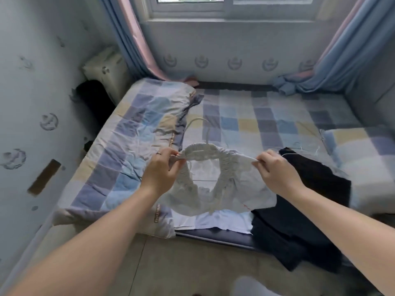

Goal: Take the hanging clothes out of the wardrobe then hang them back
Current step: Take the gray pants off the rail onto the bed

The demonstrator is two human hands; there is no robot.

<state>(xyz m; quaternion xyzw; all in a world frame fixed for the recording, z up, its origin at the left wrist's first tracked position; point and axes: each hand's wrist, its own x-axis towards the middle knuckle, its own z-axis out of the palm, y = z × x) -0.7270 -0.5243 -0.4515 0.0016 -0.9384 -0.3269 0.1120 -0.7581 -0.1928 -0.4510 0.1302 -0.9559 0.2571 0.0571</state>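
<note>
Stands at the near edge of a bed (267, 116), both bare forearms reaching forward. With the left hand (160, 167), pinches one gathered shoulder of a white top (213, 193). With the right hand (275, 169), pinches the other shoulder between thumb and curled fingers. Holds the top spread between them over the bed's near edge, on a white wire hanger (207, 135), hook pointing away.

Under the top, a pale blue cloth (213, 223) flat on the mattress. Just right, touching the top, a black garment (310, 206) draped over the bed edge toward the floor. Farther left, a folded checked quilt (139, 129). Farther right, a checked pillow (363, 154). Beyond, a curtain (136, 39) and a window (230, 5).
</note>
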